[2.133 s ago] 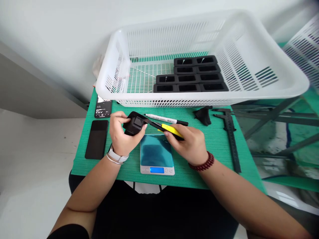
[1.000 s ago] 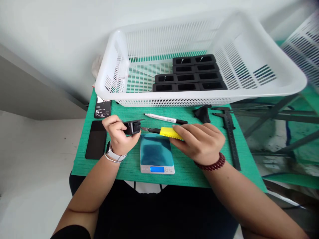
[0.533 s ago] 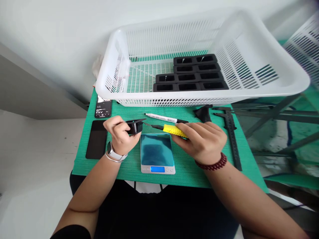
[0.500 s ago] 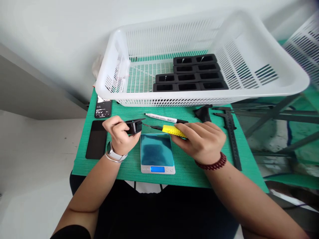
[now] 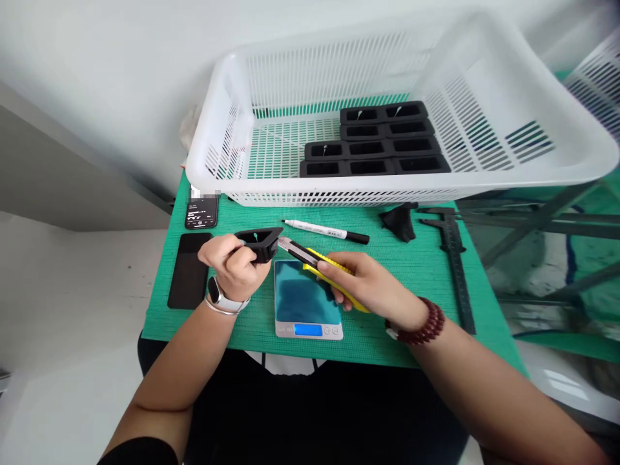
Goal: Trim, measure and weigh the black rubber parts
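My left hand [image 5: 236,268] is closed around a black hollow rectangular part [image 5: 264,248], held above the table with its opening facing up. A yellow utility knife [image 5: 310,257] is in my right hand [image 5: 365,278], fingers wrapped round its handle. The knife's blade end points left and meets the right end of the black part; whether it cuts in, I cannot tell. Beneath the knife and between my hands lies a small digital scale [image 5: 301,303] with a lit blue display. A white marker with a black cap [image 5: 324,230] lies just behind the knife.
A large white plastic basket [image 5: 387,187] at the back holds several similar black parts [image 5: 372,148]. To the left lie a lit phone [image 5: 201,213] and a dark flat slab [image 5: 188,274]. On the right are a black scrap [image 5: 400,221] and a caliper [image 5: 455,271] on the green tabletop [image 5: 252,339].
My right hand has turned and lowered, so the knife now slants with its flat side showing. The black part has tilted, showing more of its opening. The view has shifted slightly.
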Available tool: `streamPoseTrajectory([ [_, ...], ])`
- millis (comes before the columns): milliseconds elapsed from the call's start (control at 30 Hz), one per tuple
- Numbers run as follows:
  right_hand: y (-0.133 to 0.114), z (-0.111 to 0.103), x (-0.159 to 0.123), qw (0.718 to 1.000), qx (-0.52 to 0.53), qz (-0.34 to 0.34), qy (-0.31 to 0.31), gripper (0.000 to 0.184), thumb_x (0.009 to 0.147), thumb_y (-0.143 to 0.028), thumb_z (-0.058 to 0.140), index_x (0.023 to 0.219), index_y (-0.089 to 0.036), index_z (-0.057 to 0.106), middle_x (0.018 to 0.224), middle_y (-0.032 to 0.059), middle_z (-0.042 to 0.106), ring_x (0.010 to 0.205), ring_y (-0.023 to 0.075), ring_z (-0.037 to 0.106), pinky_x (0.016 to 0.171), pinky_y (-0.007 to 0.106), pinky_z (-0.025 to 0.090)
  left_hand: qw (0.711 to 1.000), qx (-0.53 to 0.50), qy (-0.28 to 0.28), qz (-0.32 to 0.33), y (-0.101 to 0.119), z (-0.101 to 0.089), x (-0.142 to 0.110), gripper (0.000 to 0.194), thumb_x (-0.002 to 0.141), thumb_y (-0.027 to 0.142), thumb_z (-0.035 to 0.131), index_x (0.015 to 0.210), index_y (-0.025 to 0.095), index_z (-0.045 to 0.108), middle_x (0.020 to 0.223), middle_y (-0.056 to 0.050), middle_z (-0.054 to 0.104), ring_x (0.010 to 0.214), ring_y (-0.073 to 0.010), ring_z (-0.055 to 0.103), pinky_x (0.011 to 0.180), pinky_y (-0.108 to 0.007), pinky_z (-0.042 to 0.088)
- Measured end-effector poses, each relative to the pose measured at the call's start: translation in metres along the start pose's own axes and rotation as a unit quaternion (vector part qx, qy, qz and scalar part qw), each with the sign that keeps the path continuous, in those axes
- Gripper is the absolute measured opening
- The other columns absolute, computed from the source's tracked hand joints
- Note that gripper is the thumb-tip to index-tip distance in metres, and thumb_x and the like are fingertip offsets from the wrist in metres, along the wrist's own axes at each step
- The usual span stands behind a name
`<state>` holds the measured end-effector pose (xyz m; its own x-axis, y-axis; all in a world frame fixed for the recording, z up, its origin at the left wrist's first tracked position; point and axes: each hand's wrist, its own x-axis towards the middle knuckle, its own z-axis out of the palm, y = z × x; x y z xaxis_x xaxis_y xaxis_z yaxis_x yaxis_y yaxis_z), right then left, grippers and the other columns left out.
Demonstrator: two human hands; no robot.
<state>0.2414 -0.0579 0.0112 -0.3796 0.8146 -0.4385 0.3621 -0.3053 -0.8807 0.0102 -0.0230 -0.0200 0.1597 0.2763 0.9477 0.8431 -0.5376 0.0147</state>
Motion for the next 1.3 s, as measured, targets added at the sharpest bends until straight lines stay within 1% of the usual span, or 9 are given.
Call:
streamPoseTrajectory([
  [167, -0.003, -0.003, -0.003, 0.999, 0.026, 0.028, -0.006, 0.048, 0.085, -0.066, 0.049, 0.079, -0.018, 0.055, 0.05, -0.0048, 0.054, 0.039, 0.0076, 0.05, 0.039, 0.019, 0.038, 0.996, 0.064, -0.054, -0.027, 0.009, 0.001, -0.003, 0.042, 0.065, 0.02, 0.076, 0.075, 0.024, 0.035, 0.082, -0.004, 0.041, 0.079, -0.0204, 0.04, 0.07, -0.036, 0.032],
  [467, -0.006, -0.005, -0.005, 1.0, -0.005, 0.021, 0.009, 0.047, 0.084, -0.065, 0.051, 0.076, -0.019, 0.055, 0.051, -0.0038, 0.054, 0.04, 0.0092, 0.051, 0.039, 0.021, 0.037, 0.998, 0.021, -0.052, -0.028, 0.008, 0.001, 0.001, 0.039, 0.068, 0.019, 0.075, 0.081, 0.025, 0.039, 0.086, -0.005, 0.043, 0.082, -0.0215, 0.042, 0.073, -0.037, 0.032],
  [667, -0.004, -0.023, -0.007, 0.983, -0.068, -0.02, 0.167, 0.05, 0.085, -0.067, 0.046, 0.078, -0.019, 0.059, 0.054, -0.0009, 0.056, 0.044, 0.0117, 0.051, 0.041, 0.023, 0.035, 0.997, -0.007, -0.052, -0.06, 0.004, 0.001, 0.006, 0.045, 0.068, 0.018, 0.074, 0.094, 0.024, 0.038, 0.097, -0.007, 0.047, 0.09, -0.0217, 0.047, 0.079, -0.039, 0.041],
  [733, 0.003, -0.028, -0.014, 0.951, -0.173, -0.03, 0.254, 0.047, 0.087, -0.063, 0.047, 0.082, -0.018, 0.062, 0.058, 0.0014, 0.059, 0.048, 0.0138, 0.052, 0.046, 0.025, 0.035, 0.994, -0.046, -0.06, -0.083, 0.001, 0.001, 0.006, 0.049, 0.069, 0.023, 0.076, 0.099, 0.024, 0.037, 0.102, -0.008, 0.048, 0.096, -0.0226, 0.05, 0.082, -0.04, 0.044],
  [867, 0.031, -0.028, -0.035, 0.819, -0.389, -0.031, 0.42, 0.042, 0.094, -0.046, 0.042, 0.113, -0.015, 0.063, 0.084, 0.0105, 0.066, 0.067, 0.0222, 0.06, 0.058, 0.032, 0.04, 0.977, -0.144, -0.092, -0.126, -0.002, 0.002, 0.006, 0.045, 0.078, 0.035, 0.069, 0.11, 0.021, 0.04, 0.113, -0.012, 0.051, 0.107, -0.0247, 0.053, 0.091, -0.044, 0.046],
  [967, 0.053, -0.02, -0.049, 0.738, -0.508, 0.0, 0.444, 0.049, 0.098, -0.041, 0.034, 0.131, -0.012, 0.056, 0.085, 0.0135, 0.061, 0.068, 0.0243, 0.057, 0.059, 0.035, 0.041, 0.96, -0.18, -0.117, -0.178, -0.003, 0.003, 0.005, 0.04, 0.087, 0.046, 0.057, 0.114, 0.019, 0.044, 0.114, -0.013, 0.053, 0.112, -0.0258, 0.054, 0.096, -0.046, 0.045],
  [1033, 0.064, -0.017, -0.053, 0.722, -0.547, 0.002, 0.423, 0.052, 0.098, -0.041, 0.033, 0.134, -0.01, 0.053, 0.084, 0.0139, 0.058, 0.069, 0.0249, 0.056, 0.06, 0.037, 0.043, 0.939, -0.204, -0.127, -0.246, -0.002, 0.005, 0.003, 0.041, 0.089, 0.05, 0.053, 0.115, 0.019, 0.046, 0.111, -0.012, 0.055, 0.107, -0.0244, 0.057, 0.092, -0.043, 0.048],
  [1167, 0.076, -0.027, -0.057, 0.749, -0.52, -0.044, 0.409, 0.054, 0.097, -0.044, 0.033, 0.137, -0.011, 0.05, 0.098, 0.0155, 0.057, 0.087, 0.0271, 0.057, 0.078, 0.04, 0.048, 0.848, -0.334, -0.141, -0.387, 0.001, 0.008, 0.001, 0.043, 0.088, 0.051, 0.055, 0.12, 0.025, 0.041, 0.11, -0.009, 0.056, 0.086, -0.0177, 0.064, 0.066, -0.03, 0.054],
  [1300, 0.089, -0.06, -0.059, 0.721, -0.473, 0.067, 0.501, 0.056, 0.092, -0.047, 0.044, 0.123, -0.003, 0.056, 0.1, 0.0193, 0.058, 0.095, 0.0312, 0.056, 0.082, 0.041, 0.046, 0.753, -0.436, -0.123, -0.477, 0.007, 0.01, 0.002, 0.043, 0.087, 0.05, 0.058, 0.122, 0.033, 0.04, 0.113, -0.006, 0.057, 0.084, -0.0164, 0.065, 0.061, -0.027, 0.055],
])
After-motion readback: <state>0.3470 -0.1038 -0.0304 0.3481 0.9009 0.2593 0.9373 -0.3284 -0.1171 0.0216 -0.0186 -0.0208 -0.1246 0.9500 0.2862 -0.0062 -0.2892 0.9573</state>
